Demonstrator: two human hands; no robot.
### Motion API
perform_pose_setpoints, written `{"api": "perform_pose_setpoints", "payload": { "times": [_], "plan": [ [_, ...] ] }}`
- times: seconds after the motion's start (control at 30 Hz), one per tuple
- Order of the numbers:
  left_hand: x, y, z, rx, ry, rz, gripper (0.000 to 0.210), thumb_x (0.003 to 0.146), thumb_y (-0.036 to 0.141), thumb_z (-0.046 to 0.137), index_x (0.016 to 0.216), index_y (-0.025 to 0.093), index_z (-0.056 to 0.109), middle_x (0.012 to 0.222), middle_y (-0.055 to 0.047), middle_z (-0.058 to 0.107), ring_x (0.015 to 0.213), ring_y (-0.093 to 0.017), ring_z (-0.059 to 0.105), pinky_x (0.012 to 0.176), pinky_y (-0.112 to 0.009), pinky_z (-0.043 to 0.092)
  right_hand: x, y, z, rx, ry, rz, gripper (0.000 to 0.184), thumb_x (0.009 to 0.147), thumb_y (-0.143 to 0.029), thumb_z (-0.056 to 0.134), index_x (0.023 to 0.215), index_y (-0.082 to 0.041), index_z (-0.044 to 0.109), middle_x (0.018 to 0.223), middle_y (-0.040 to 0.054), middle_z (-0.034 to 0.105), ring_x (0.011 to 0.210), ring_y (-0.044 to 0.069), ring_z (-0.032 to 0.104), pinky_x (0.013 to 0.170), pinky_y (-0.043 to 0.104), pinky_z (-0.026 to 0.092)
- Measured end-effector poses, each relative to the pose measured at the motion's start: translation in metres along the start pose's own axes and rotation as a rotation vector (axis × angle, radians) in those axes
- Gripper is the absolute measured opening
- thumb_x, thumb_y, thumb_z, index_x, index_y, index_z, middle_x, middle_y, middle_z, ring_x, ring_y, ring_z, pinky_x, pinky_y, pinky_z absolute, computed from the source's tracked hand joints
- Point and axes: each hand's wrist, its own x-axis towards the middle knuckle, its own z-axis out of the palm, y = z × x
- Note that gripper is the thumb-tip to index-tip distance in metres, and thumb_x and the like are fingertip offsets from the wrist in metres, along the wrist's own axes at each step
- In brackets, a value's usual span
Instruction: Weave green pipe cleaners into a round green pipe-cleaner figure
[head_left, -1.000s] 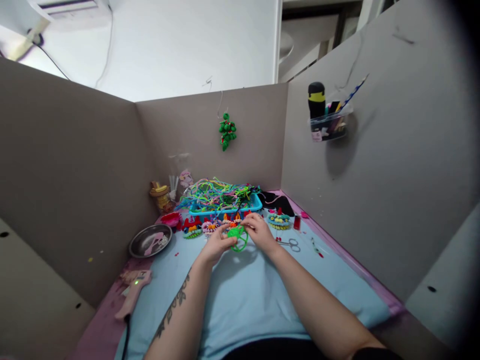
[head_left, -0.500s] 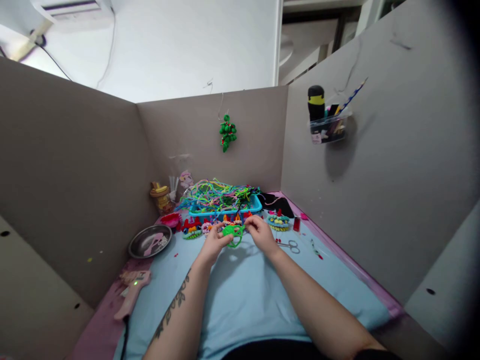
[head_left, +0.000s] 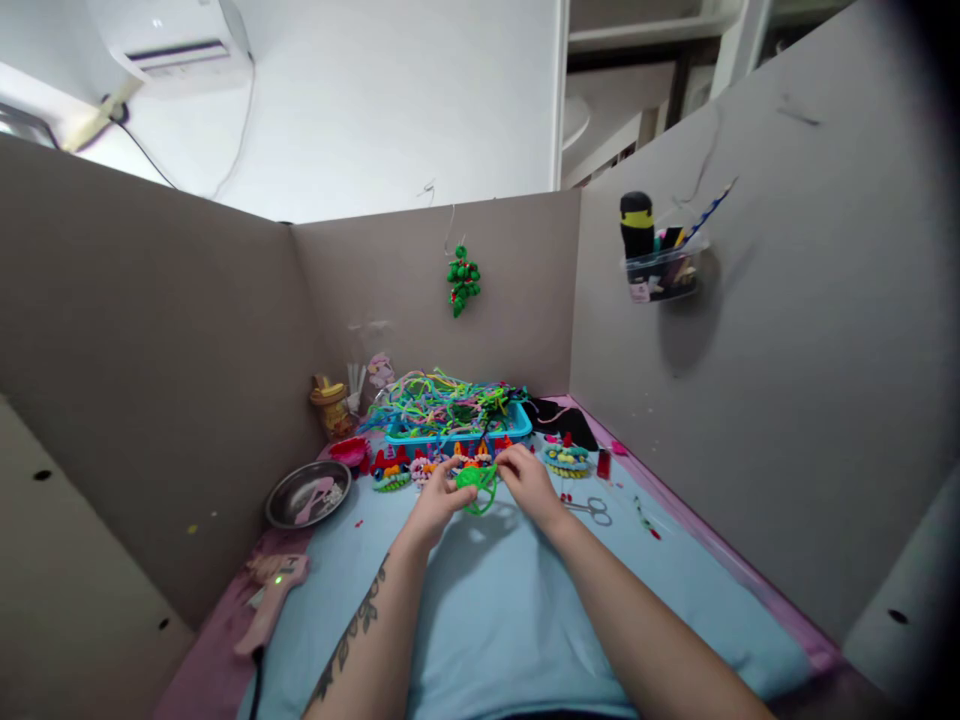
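Green looped piece (head_left: pixel 466 479) was held just above the blue cloth (head_left: pixel 517 610), gripped from two sides. Its denser body sat between the thumb and fingers of the left hand (head_left: pixel 436 503), while the right hand (head_left: pixel 531 487) pinched its upper right edge (which strand, I could not tell).

From the hands, with twelve at the back partition (head_left: pixel 375 275), a row of colourful pieces (head_left: pixel 420 468) crowded the near side of the blue tray (head_left: pixel 399 438), so room was tight there. Strands (head_left: pixel 450 400) spilled over the tray's rim. At two lay a teal-and-yellow piece (head_left: pixel 568 460); at three, scissors (head_left: pixel 598 511), near the right wrist.

Well apart at nine, a metal bowl (head_left: pixel 277 508) stood by the cloth's left edge, and at eight a pink glue gun (head_left: pixel 266 605) lay along that edge. The broadest room for moving was at six, where the cloth spread between the forearms.
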Motion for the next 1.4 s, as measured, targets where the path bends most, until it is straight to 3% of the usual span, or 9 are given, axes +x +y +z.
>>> {"api": "perform_pose_setpoints", "payload": {
  "times": [0.17, 0.67, 0.93, 1.1, 1.27, 1.4],
  "plan": [
    [0.001, -0.001, 0.0, 0.036, 0.048, 0.005, 0.071, 0.058, 0.028, 0.075, 0.119, 0.014, 0.043, 0.057, 0.008, 0.048, 0.052, -0.009, 0.049, 0.053, -0.021, 0.034, -0.001, -0.005, -0.002, -0.048, 0.005, -0.08, 0.018, 0.08, -0.014, 0.042, 0.079, -0.02, 0.059, 0.077, 0.0046, 0.057, 0.077, 0.019, 0.053, 0.071, 0.031, 0.042],
    [0.009, -0.011, -0.003, 0.042, 0.117, 0.053, 0.074, 0.059, 0.032, 0.074, 0.12, 0.014, 0.038, 0.062, 0.005, 0.052, 0.053, -0.01, 0.053, 0.054, -0.022, 0.037, -0.004, -0.005, 0.0, -0.277, 0.055, -0.09, 0.025, 0.083, -0.012, 0.038, 0.083, -0.021, 0.061, 0.08, 0.008, 0.062, 0.081, 0.024, 0.052, 0.074, 0.036, 0.041],
    [0.008, -0.014, -0.004, 0.103, 0.111, 0.057, 0.07, 0.059, 0.031, 0.074, 0.118, 0.013, 0.041, 0.052, 0.01, 0.044, 0.047, -0.009, 0.048, 0.051, -0.021, 0.035, -0.007, -0.006, 0.005, -0.089, 0.053, -0.076, 0.021, 0.083, -0.014, 0.038, 0.086, -0.021, 0.058, 0.083, 0.0061, 0.061, 0.08, 0.02, 0.056, 0.073, 0.031, 0.044],
    [0.005, -0.006, 0.0, 0.075, 0.095, 0.016, 0.071, 0.059, 0.029, 0.074, 0.119, 0.012, 0.038, 0.052, 0.009, 0.048, 0.049, -0.01, 0.051, 0.053, -0.022, 0.037, -0.007, -0.008, 0.004, -0.035, 0.072, -0.11, 0.019, 0.081, -0.013, 0.038, 0.081, -0.018, 0.056, 0.078, 0.0052, 0.06, 0.075, 0.018, 0.055, 0.069, 0.028, 0.043],
    [0.003, -0.001, 0.0, 0.012, 0.039, -0.008, 0.073, 0.059, 0.029, 0.074, 0.12, 0.012, 0.037, 0.06, 0.005, 0.055, 0.054, -0.01, 0.053, 0.056, -0.023, 0.039, -0.005, -0.007, 0.005, 0.079, 0.012, 0.034, 0.015, 0.082, -0.017, 0.039, 0.077, -0.019, 0.053, 0.065, -0.0004, 0.053, 0.06, 0.014, 0.05, 0.057, 0.023, 0.039],
    [0.001, 0.0, -0.001, -0.011, -0.033, -0.016, 0.071, 0.059, 0.029, 0.075, 0.12, 0.014, 0.041, 0.06, 0.005, 0.053, 0.055, -0.01, 0.052, 0.057, -0.023, 0.039, -0.005, -0.007, 0.005, 0.067, 0.093, 0.051, 0.015, 0.082, -0.019, 0.039, 0.077, -0.019, 0.053, 0.066, 0.0001, 0.053, 0.06, 0.014, 0.049, 0.058, 0.024, 0.038]
  ]
}}
